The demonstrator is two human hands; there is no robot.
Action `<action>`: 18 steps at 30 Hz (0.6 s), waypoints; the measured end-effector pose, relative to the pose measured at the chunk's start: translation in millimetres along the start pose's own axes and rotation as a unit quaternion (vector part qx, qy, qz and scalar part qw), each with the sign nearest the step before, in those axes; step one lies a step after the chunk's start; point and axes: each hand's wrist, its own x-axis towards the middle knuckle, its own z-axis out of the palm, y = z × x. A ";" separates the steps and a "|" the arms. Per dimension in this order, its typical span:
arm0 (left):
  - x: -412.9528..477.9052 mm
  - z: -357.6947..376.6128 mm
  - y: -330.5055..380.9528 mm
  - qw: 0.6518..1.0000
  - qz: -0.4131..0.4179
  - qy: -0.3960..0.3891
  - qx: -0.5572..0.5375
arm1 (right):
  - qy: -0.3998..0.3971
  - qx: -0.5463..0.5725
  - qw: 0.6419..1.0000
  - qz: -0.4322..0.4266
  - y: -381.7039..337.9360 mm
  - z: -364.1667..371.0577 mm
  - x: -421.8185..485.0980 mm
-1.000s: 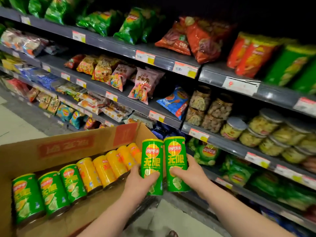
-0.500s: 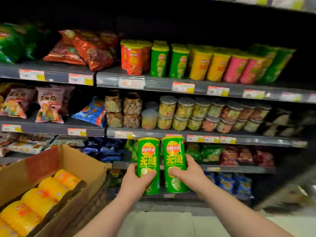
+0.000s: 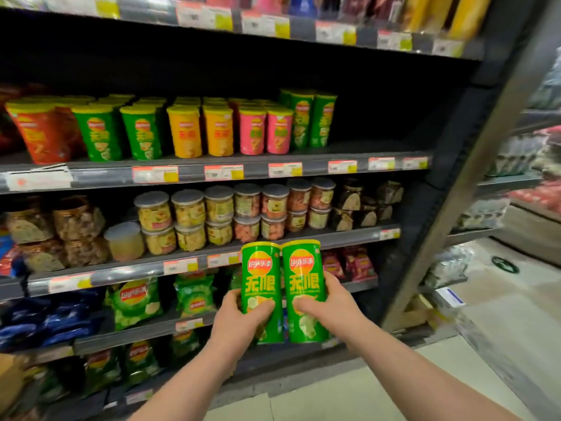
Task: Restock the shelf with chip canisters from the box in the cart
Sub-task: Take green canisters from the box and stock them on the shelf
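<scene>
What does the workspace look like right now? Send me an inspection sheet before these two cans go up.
Surface: the canister shelf has a bare stretch at its right end, beside the green cans.
Job's things: the left canister and right canister, both green, are upright and side by side, held in front of the lower shelves. The shelved canisters stand in red, green, yellow and pink rows.
Clutter: snack jars one shelf below, with chip bags under those.
Grippers: the left hand grips the left canister; the right hand grips the right one.
Cables: nothing seen.
Surroundings: tiled floor; another rack to the right, blurred.
</scene>
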 end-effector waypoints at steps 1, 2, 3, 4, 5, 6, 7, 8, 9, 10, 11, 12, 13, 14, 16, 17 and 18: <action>-0.3 12.7 4.5 1.000 0.004 -0.003 0.000 | 0.006 0.001 1.000 -0.004 3.2 -13.1 1.1; -0.5 24.4 9.1 1.000 0.009 -0.007 0.002 | 0.011 0.001 1.000 -0.006 5.9 -25.2 2.4; -0.8 34.9 14.1 1.000 0.015 -0.010 0.006 | 0.014 0.003 1.000 -0.008 7.9 -36.1 3.7; -0.9 43.5 19.2 1.000 0.021 -0.014 0.009 | 0.018 0.005 1.000 -0.009 9.5 -45.8 5.5; -0.3 51.0 24.4 0.999 0.025 -0.018 0.012 | 0.022 0.008 1.000 -0.010 10.5 -54.5 7.2; 1.5 57.2 28.8 0.999 0.028 -0.020 0.015 | 0.025 0.012 1.000 -0.012 11.3 -62.4 9.4; 3.8 62.9 33.5 0.999 0.030 -0.023 0.018 | 0.027 0.017 0.999 -0.016 11.4 -69.2 11.7; 6.3 68.0 38.7 0.999 0.031 -0.026 0.018 | 0.029 0.022 0.999 -0.018 11.4 -75.6 14.2; 9.4 73.1 44.0 0.999 0.033 -0.028 0.015 | 0.032 0.026 0.999 -0.021 10.9 -81.6 16.8; 13.5 78.2 49.1 0.999 0.034 -0.031 0.011 | 0.038 0.030 0.999 -0.024 10.3 -87.7 20.2; 17.2 83.8 55.1 0.999 0.035 -0.036 0.007 | 0.046 0.031 0.998 -0.028 9.7 -93.7 23.8; 21.0 89.3 61.2 0.998 0.038 -0.045 0.003 | 0.054 0.029 0.998 -0.031 9.1 -100.2 27.6; 25.2 95.8 67.1 0.998 0.044 -0.054 -0.001 | 0.060 0.028 0.997 -0.032 8.1 -106.8 31.7; 30.1 101.9 72.7 0.997 0.052 -0.062 -0.003 | 0.064 0.028 0.997 -0.032 7.0 -113.8 35.9; 41.8 114.4 83.0 0.995 0.064 -0.078 -0.005 | 0.073 0.028 0.996 -0.031 4.5 -127.5 46.3; 48.3 121.0 87.8 0.994 0.067 -0.087 -0.010 | 0.081 0.026 0.996 -0.030 3.5 -134.3 52.4; 55.7 127.5 92.3 0.993 0.071 -0.094 -0.017 | 0.088 0.024 0.995 -0.028 2.8 -141.5 59.4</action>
